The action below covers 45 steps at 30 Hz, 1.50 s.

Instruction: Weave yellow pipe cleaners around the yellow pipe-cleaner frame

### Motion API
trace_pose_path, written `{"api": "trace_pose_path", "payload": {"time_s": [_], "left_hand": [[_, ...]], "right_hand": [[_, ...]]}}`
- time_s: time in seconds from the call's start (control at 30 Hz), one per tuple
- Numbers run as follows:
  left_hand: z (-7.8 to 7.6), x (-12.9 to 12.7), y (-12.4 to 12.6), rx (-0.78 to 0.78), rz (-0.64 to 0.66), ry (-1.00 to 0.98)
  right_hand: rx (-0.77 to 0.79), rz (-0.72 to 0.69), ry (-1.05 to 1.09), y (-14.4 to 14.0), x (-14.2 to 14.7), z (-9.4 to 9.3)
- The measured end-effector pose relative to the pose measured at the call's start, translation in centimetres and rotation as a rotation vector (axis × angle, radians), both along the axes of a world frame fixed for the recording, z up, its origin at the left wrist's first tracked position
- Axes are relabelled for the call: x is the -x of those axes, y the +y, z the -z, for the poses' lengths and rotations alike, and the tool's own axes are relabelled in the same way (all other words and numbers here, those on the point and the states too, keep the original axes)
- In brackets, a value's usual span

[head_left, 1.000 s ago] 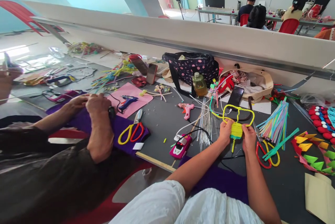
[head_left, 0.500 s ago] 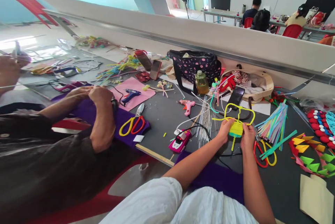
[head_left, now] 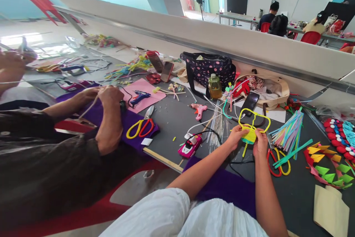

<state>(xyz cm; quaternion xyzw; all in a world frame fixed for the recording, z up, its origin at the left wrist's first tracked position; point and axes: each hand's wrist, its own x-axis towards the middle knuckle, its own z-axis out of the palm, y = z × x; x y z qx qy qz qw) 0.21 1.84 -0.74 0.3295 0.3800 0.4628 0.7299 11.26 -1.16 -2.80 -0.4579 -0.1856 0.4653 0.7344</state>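
The person at the dark table [head_left: 172, 122] has both hands closed on a small yellow pipe-cleaner piece [head_left: 251, 129]. The left hand [head_left: 235, 137] grips its left edge, fingers curled in, and the right hand [head_left: 260, 142] pinches its right edge, thumb on top. The piece sits between the two hands, raised just above the tabletop; its wound yellow and teal middle is right at the fingertips, its yellow loops stand up beyond the hands towards the wall, and a short yellow stem hangs down between the wrists.

Just right of the right hand lie red-and-yellow scissors [head_left: 279, 161] and a fan of coloured pipe cleaners [head_left: 288, 131]. To the left of the left hand a bundle of thin wires [head_left: 217, 128] lies on the table, with a pink glue gun [head_left: 190, 146] near it. Behind the piece are a black phone [head_left: 250, 101], a small bottle [head_left: 215, 87] and a dotted bag [head_left: 208, 68].

At the far left a co-worker's hands [head_left: 107, 96] rest closed on purple felt [head_left: 127, 122], well apart from all this.
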Motion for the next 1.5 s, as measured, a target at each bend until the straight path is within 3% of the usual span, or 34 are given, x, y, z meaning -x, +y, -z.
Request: {"api": "trace_pose_path", "payload": {"time_s": [0.27,0.33,0.43,0.53,0.6,0.8,1.07,1.23,1.5], "left_hand": [[1.4,-0.3,-0.1,-0.092,-0.342,0.176],[1.1,0.1,-0.4,-0.206,-0.426,0.319],[-0.1,0.9,-1.0,-0.537,-0.506,0.682],[-2.2,1.4,-1.0,-0.902,-0.320,0.888],[-3.6,1.3,-0.4,-1.064,-0.184,0.979],[-5.9,0.2,1.7,-1.313,0.162,1.215],[-7.0,-0.7,2.2,-1.354,0.321,1.081],[-7.7,-1.6,2.2,-1.365,0.333,1.199],[-8.5,-1.8,2.8,-1.716,0.349,1.357]], "right_hand": [[-0.010,-0.026,0.074,0.3,0.1,0.1],[-0.004,-0.020,0.092,0.3,-0.1,0.2],[0.002,-0.015,0.102,0.3,-0.4,0.3],[-0.012,-0.014,0.091,0.2,-0.4,0.1],[-0.026,-0.011,0.071,0.1,-0.3,-0.1],[-0.060,0.049,-0.043,-0.1,-0.3,-0.7],[-0.062,0.169,-0.274,-0.3,-1.4,-0.6],[-0.074,0.202,-0.420,-0.3,-2.1,-0.6],[-0.090,0.182,-0.409,-0.4,-2.1,-1.1]]}}
